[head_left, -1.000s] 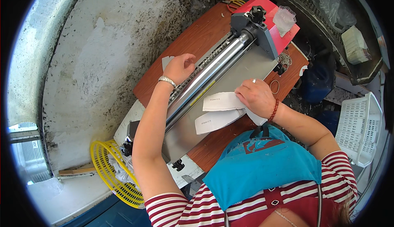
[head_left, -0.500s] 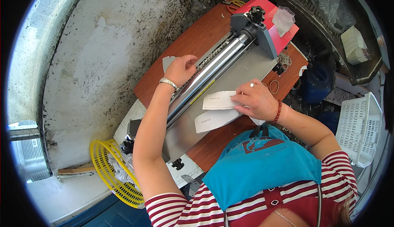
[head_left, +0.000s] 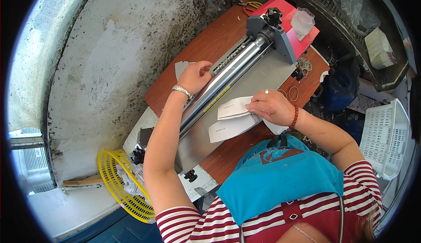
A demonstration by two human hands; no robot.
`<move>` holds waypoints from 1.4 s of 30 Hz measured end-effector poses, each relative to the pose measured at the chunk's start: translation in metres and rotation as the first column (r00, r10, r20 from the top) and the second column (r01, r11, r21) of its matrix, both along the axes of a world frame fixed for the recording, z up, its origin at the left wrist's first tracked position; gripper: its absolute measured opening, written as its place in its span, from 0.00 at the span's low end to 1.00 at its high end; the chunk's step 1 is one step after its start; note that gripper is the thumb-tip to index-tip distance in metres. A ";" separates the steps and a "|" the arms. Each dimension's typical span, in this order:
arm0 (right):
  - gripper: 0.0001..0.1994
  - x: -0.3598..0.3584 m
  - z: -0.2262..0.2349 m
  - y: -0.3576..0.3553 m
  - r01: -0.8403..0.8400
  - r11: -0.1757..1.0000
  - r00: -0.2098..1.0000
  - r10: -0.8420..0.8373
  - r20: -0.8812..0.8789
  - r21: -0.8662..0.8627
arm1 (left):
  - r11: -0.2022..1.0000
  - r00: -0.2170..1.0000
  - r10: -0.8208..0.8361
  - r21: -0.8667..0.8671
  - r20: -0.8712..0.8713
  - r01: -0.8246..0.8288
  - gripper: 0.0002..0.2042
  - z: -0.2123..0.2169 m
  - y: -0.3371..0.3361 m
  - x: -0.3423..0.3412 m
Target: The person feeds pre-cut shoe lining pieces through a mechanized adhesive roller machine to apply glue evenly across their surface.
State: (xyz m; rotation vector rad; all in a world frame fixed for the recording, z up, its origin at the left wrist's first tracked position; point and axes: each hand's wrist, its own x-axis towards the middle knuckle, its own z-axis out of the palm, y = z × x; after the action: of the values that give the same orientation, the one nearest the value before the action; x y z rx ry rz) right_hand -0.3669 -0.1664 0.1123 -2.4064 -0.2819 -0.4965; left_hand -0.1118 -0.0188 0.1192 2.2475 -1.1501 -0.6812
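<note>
My right hand [head_left: 275, 108] pinches a thin white cut piece [head_left: 232, 108] with a small printed mark, between thumb and fingers. Below it, a second white cut piece [head_left: 228, 131] with a rounded end lies over the metal feed plate [head_left: 254, 78]; whether the fingers also grip it is hidden. Across the shiny roller [head_left: 223, 74] of a red and grey roller machine [head_left: 289, 28], my left hand [head_left: 196, 77] hovers by the far side, fingers curved and thumb apart, nothing visible in them. Next to its knuckles, pale white pieces [head_left: 180, 68] lie on the brown tabletop.
A yellow basket [head_left: 115, 183] with white scraps stands at lower left. The stained wall [head_left: 118, 58] rises beyond the wooden tabletop [head_left: 197, 45]. Rubber bands [head_left: 303, 65] lie by the machine's right end. A white plastic crate [head_left: 382, 140] stands at right, near blue containers [head_left: 337, 89].
My left hand has shifted slightly right and nearer along the roller. My right hand has moved a little nearer, still pinching the white piece, whose far end now tilts differently.
</note>
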 end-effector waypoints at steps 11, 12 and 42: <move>0.10 -0.004 0.012 -0.024 0.078 0.839 0.983 0.026 0.184 -0.539 | 0.998 0.983 0.061 -0.003 -0.175 -0.063 0.18 -0.006 0.001 -0.001; 0.11 -0.006 0.011 -0.025 0.051 0.825 0.987 0.046 0.157 -0.562 | 0.996 0.970 0.083 0.033 -0.228 -0.077 0.17 -0.006 0.000 -0.001; 0.13 -0.004 0.000 -0.022 0.089 0.871 0.994 -0.046 0.100 -0.482 | 0.746 0.911 -0.212 0.661 0.352 -0.082 0.19 -0.081 0.029 0.096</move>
State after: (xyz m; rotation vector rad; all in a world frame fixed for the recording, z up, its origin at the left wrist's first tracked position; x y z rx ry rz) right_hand -0.3710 -0.1886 0.1127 -2.8987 -0.4013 -0.6207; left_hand -0.0154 0.0106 0.0379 3.0918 -1.3326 -0.7577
